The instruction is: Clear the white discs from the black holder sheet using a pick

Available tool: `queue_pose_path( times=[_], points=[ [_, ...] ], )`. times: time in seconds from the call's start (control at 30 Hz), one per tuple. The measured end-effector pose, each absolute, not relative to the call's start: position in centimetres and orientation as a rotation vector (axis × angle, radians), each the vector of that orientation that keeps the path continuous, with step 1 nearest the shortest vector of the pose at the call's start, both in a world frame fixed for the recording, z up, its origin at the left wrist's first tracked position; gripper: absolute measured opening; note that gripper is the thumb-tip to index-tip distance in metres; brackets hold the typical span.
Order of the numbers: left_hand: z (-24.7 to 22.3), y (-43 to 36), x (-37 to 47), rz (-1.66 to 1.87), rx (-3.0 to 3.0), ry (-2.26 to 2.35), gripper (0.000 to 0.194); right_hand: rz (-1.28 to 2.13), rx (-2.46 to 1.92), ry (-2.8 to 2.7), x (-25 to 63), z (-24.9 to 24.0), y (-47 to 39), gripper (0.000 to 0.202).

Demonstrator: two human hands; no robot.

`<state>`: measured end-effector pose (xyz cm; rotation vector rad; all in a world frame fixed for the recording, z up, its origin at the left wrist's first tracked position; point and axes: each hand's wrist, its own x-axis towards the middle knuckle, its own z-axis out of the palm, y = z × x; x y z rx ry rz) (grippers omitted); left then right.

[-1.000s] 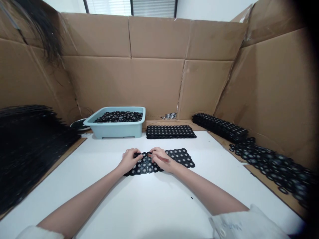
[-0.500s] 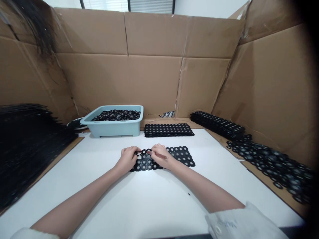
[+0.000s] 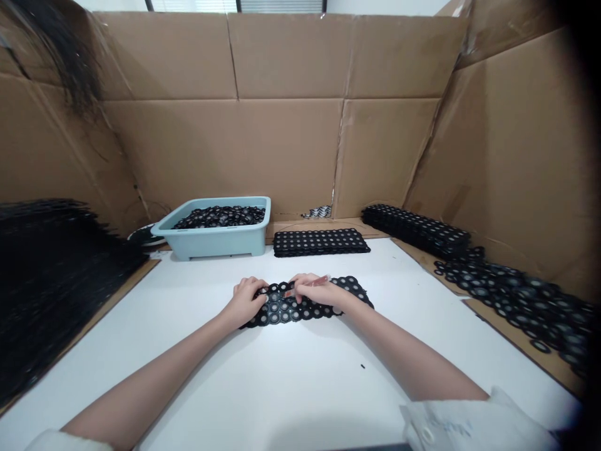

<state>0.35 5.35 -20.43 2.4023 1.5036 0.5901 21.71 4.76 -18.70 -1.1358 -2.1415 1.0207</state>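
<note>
— Looking at a second ago, what differs?
— The right hand point(image 3: 315, 289) has slid further right along the black ring sheet point(image 3: 307, 302); the left hand point(image 3: 247, 299) stays at its left end. Working across it, I'd judge.
— Grip?
— Both hands curl, fingertips pinching the sheet.
— Position?
— Flat on the white table point(image 3: 291, 376), long axis left to right, right end slightly farther away, before the blue bin point(image 3: 213, 241).
</note>
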Motion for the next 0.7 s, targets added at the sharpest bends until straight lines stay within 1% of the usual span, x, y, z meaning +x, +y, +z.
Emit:
queue_pose_path(
  times=[0.1, 0.23, 0.33, 0.43, 0.53, 0.6, 0.67, 0.7],
  points=[
    [-20.5, 5.4, 0.5, 0.588, 2.377, 1.520, 0.020, 0.935, -1.181, -2.142, 21.2, -19.2, 4.5, 0.027],
    [-20.2, 5.2, 0.6, 0.579, 2.365, 1.474, 0.025, 0.822, -1.200, -2.202, 20.8, -19.6, 4.3, 0.028],
    [-20.1, 5.0, 0.7, 0.601, 2.359, 1.374, 0.018, 0.710, -1.216, -2.221, 20.3, -20.1, 4.2, 0.024],
    [-20.1, 4.8, 0.8, 0.660, 2.326, 1.305, 0.013, 0.506, -1.204, -2.229, 20.0, -20.5, 4.0, 0.019],
    [-19.9, 4.8, 0.8, 0.716, 2.259, 1.313, 0.012, 0.227, -1.121, -2.284, 19.8, -20.7, 3.8, 0.021],
    [-19.8, 4.7, 0.8, 0.737, 2.253, 1.376, 0.012, 0.118, -1.070, -2.298, 19.7, -20.6, 3.8, 0.023],
    [-19.7, 4.7, 0.8, 0.748, 2.311, 1.430, 0.011, 0.136, -1.073, -2.256, 19.7, -20.3, 3.8, 0.023],
    [-19.6, 4.6, 0.8, 0.745, 2.351, 1.435, 0.010, 0.202, -1.103, -2.217, 19.7, -20.1, 3.9, 0.023]
  ],
)
